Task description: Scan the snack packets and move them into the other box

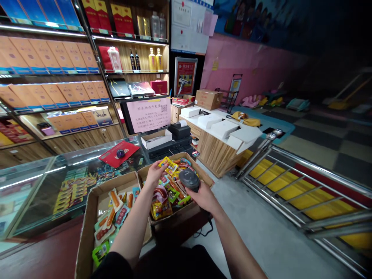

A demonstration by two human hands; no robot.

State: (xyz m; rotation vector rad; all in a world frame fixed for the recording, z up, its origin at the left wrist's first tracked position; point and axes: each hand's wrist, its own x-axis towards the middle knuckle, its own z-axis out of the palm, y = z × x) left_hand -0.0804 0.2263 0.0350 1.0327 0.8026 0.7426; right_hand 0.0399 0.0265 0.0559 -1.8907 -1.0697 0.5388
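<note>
Centre of frame: the fingers of your left hand are clamped on 1 yellow packet. Just right, your right hand grips 1 dark scanner. Packaged snacks lie below.

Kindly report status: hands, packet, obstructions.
Left hand holding yellow packet above right box. Right hand gripping scanner. Left forearm hides part of left box.

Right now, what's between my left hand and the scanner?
In the head view: the yellow packet your left hand holds, then wrapped snacks in the cardboard box below, before the scanner.
</note>
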